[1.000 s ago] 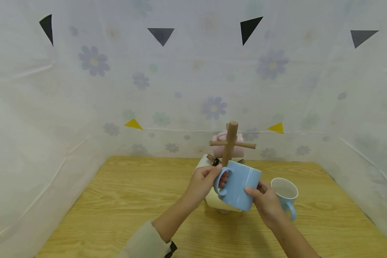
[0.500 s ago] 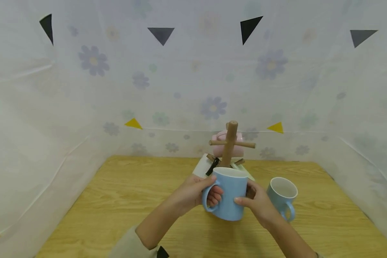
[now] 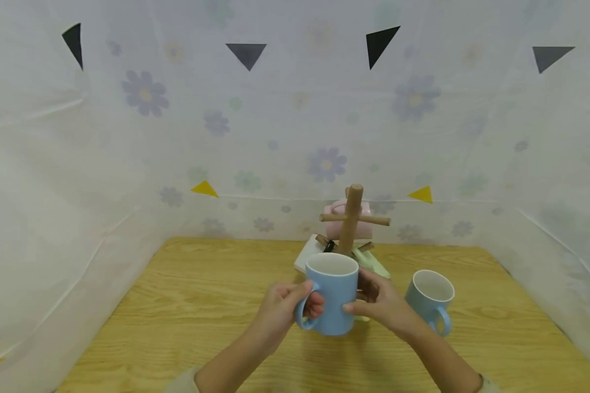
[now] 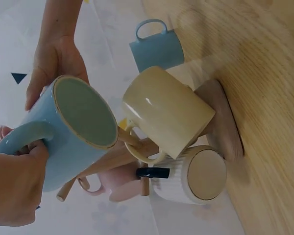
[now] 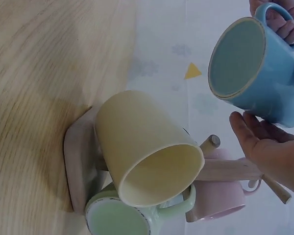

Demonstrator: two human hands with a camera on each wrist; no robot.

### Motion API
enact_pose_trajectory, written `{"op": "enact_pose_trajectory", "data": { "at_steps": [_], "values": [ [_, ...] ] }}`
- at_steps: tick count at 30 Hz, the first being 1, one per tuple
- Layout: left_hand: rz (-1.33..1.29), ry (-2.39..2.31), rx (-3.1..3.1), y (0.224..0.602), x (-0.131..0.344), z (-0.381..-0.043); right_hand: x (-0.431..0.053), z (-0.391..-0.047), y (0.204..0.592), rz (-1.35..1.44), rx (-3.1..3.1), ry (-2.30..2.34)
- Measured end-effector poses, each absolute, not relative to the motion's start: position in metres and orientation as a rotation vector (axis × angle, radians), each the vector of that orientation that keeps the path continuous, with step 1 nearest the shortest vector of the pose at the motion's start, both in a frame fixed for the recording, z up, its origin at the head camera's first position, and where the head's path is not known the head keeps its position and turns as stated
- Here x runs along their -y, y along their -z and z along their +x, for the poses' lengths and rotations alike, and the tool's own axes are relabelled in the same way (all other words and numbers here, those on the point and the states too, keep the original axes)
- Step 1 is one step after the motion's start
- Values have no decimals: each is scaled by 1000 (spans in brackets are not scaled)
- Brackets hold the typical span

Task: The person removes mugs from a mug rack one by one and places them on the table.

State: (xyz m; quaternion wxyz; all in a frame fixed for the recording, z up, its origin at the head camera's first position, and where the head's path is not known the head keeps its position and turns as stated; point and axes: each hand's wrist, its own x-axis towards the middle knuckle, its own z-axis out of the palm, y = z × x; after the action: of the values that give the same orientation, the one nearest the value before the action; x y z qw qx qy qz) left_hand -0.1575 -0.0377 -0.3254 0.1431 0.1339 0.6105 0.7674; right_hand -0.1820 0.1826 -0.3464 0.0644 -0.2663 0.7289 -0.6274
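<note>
The blue mug is held upright off the counter at lower centre of the head view, its mouth upward and pale inside showing. A second ago it was tilted, higher and further right, covering more of the wooden stand; the green mug on the stand's right now shows more there. The left grip is closed on the handle, thumb on top and fingers through the loop. The right grip spans the mug's other side, thumb in front, fingers against it. The yellow mug hangs on the stand, hollow inside visible at lower centre of the right wrist view. A white ribbed mug and a pink mug also hang there. Right of centre in the head view, a second blue mug stands upright on the counter, its pale inside visible.
</note>
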Motion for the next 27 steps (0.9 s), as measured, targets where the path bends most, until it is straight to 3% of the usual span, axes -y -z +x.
{"op": "enact_pose_trajectory", "data": {
  "at_steps": [11,17,27],
  "values": [
    [330,-2364,-1936,342,55,-155,-194,-189,315,-451,-3082,2026],
    [236,-2456,-1996,354,71,-153,-200,-213,305,-730,-3677,1480],
    [141,-2444,-2116,375,89,-160,-205,-232,299,-874,-3682,937]
  ]
}}
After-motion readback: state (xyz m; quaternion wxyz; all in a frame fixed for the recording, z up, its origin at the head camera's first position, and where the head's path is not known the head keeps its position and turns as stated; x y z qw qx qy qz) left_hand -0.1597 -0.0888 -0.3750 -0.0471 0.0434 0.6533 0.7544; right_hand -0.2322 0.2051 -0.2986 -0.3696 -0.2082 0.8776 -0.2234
